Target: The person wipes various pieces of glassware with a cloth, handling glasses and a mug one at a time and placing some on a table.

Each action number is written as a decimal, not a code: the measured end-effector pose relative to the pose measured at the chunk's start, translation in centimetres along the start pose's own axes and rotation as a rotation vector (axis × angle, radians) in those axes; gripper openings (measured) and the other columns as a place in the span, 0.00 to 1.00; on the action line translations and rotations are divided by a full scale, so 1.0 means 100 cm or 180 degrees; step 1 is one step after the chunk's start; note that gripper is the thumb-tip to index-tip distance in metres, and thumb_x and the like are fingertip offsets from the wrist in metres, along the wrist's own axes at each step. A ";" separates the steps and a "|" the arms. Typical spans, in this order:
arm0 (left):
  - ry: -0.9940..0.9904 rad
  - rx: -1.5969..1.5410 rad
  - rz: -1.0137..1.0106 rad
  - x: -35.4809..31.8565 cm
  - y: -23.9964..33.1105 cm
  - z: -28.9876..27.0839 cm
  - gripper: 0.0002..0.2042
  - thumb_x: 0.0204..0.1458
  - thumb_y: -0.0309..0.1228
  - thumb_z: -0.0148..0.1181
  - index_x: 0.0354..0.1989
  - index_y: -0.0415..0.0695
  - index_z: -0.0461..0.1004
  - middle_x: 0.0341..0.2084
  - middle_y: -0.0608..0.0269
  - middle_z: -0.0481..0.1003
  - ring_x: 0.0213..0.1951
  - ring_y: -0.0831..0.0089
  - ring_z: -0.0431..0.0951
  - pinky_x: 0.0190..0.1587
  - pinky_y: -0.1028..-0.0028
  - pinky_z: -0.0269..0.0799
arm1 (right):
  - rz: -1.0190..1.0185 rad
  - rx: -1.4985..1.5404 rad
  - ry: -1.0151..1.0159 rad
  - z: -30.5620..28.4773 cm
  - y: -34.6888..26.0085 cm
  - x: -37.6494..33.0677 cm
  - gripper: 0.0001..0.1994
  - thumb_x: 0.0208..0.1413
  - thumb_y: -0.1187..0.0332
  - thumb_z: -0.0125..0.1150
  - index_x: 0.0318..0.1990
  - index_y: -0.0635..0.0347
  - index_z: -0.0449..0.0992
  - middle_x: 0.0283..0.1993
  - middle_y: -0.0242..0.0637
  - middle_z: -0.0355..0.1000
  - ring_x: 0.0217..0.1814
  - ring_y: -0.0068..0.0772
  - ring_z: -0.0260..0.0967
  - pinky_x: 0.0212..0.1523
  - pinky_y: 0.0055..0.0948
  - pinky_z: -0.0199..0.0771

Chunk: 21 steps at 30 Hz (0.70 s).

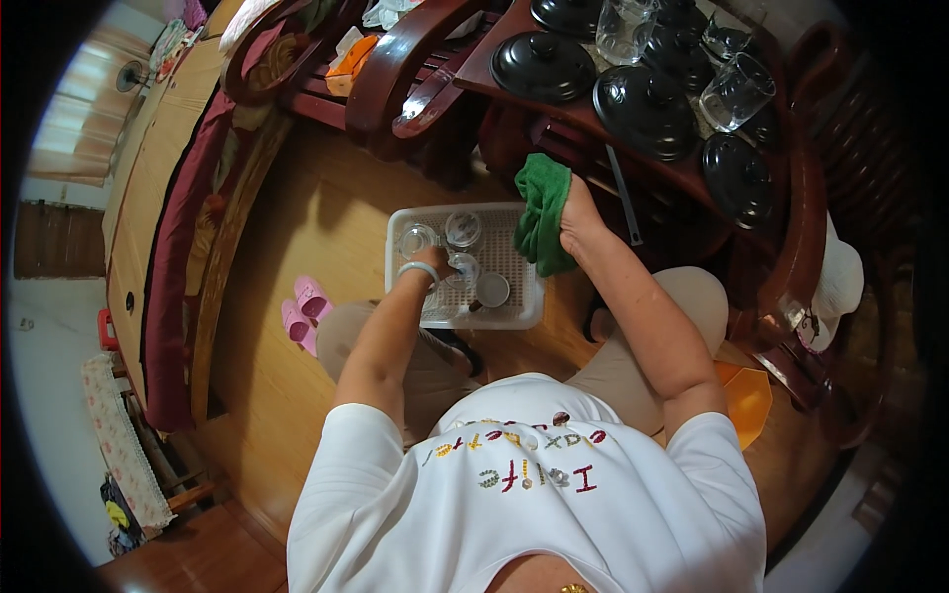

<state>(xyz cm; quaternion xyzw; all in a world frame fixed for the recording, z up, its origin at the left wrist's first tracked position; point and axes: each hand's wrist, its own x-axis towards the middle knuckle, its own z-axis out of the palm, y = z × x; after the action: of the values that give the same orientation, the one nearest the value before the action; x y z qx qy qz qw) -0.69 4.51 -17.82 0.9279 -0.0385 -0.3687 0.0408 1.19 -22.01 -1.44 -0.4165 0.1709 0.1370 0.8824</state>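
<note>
Left hand [435, 260]: stretched forward from a slightly bent elbow, dipped into a white basket [484, 323] over some clear glassware [463, 229]. Can't tell whether gripping a piece or just touching, fingertips too hidden.
Right hand [581, 219]: forearm angled up and inward, elbow out wide, closed around a bunched green cloth [542, 212].
Green cloth: held up at the basket's right end, long axis running roughly near to far, loose folds off to the left of the fingers.
Basket: sitting ahead of and between the beige trouser legs [618, 385], long side going left to right.
Glassware: at least 4 round pieces inside, partly blocked by the left hand.
Table [482, 71]: dark reddish wood, beyond the basket to the right, pretty packed with black lids [645, 114] and clear glasses [736, 91].
Pink shoes [313, 298]: on the wooden floor [267, 376], left of the legs.
</note>
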 end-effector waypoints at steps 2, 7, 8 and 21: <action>0.0261 -0.0247 0.0227 0.004 -0.002 0.010 0.26 0.39 0.46 0.64 0.44 0.42 0.74 0.43 0.49 0.74 0.48 0.54 0.74 0.50 0.63 0.70 | 0.0143 -0.0054 -0.0080 0.000 0.001 0.000 0.05 0.53 0.67 0.57 0.29 0.56 0.74 0.24 0.29 0.68 0.23 0.22 0.63 0.22 0.22 0.60; 0.0186 0.0164 0.0092 -0.005 0.031 0.012 0.34 0.30 0.48 0.70 0.48 0.44 0.71 0.45 0.51 0.73 0.47 0.58 0.74 0.48 0.65 0.72 | 0.0079 -0.0024 -0.0072 -0.002 0.005 0.004 0.05 0.52 0.66 0.58 0.28 0.56 0.74 0.23 0.29 0.67 0.21 0.21 0.61 0.18 0.23 0.58; 0.0184 0.0505 0.0027 -0.006 0.038 0.013 0.36 0.29 0.49 0.71 0.50 0.44 0.69 0.46 0.53 0.72 0.48 0.60 0.74 0.48 0.65 0.73 | 0.0147 0.0006 -0.0109 -0.003 0.005 0.004 0.06 0.52 0.65 0.58 0.28 0.56 0.74 0.23 0.29 0.67 0.20 0.21 0.60 0.18 0.23 0.57; 0.0391 0.0789 0.0006 0.002 0.040 0.029 0.39 0.31 0.49 0.71 0.50 0.38 0.62 0.45 0.52 0.70 0.49 0.61 0.73 0.48 0.69 0.72 | 0.0239 -0.0025 -0.0186 -0.002 0.006 0.001 0.04 0.54 0.67 0.57 0.32 0.56 0.75 0.26 0.29 0.70 0.24 0.20 0.63 0.23 0.20 0.62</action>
<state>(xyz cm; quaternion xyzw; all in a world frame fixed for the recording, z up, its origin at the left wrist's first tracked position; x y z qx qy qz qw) -2.69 0.36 -19.66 0.9465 -0.0820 -0.3037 -0.0715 1.00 -21.75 -2.00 -0.4091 0.1600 0.1829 0.8796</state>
